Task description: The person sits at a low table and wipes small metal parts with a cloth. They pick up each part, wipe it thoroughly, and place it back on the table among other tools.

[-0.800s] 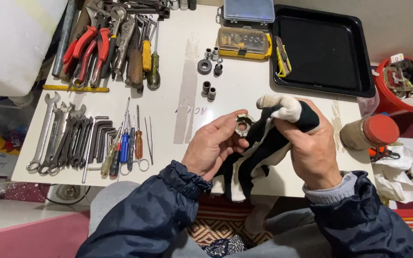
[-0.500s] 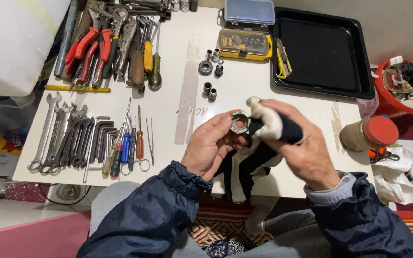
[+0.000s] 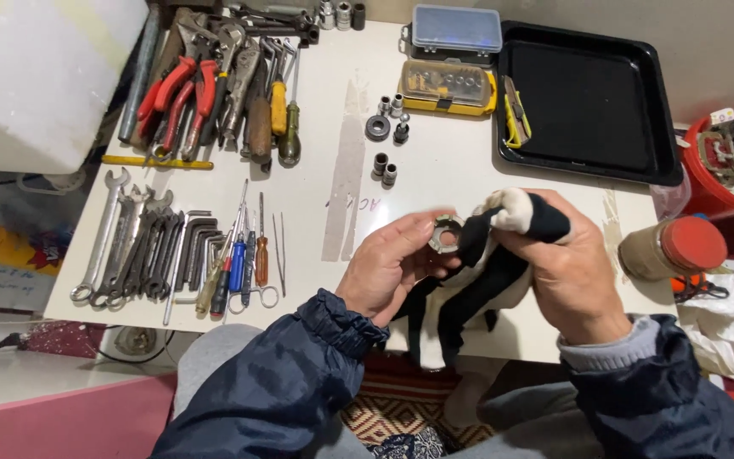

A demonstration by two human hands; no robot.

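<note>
**Castellated nut held up against a rag, above the worktop's near edge**

A metal castellated nut (image 3: 445, 233) sits pinched in the fingertips of the left hand (image 3: 392, 268), raised clear of the white worktop (image 3: 460, 170) and close to its near edge. Its notched crown faces up toward the camera. Touching it from the right is a black-and-white rag (image 3: 503, 223), bunched over the fingers of the right hand (image 3: 575, 272) so that a white fold pokes out on top; the loose ends hang down in front of the lap.

Both hands are closed: the left clamped on the nut, the right wrapped around the rag. They meet at the nut, wrists bent inward, forearms in dark blue sleeves coming up from the bottom of the view.

The risk, as I judge it, is the fingertip grip. A push from the rag could twist the nut out, and since it is held over the table edge it could fall to the floor rather than the worktop. The dangling rag ends could also snag.

Further out lie small sockets (image 3: 384, 163), a yellow bit case (image 3: 448, 87), a black tray (image 3: 588, 102), a red-lidded jar (image 3: 673, 248), spanners (image 3: 121, 246), screwdrivers (image 3: 239, 263) and red-handled pliers (image 3: 180, 93).
</note>
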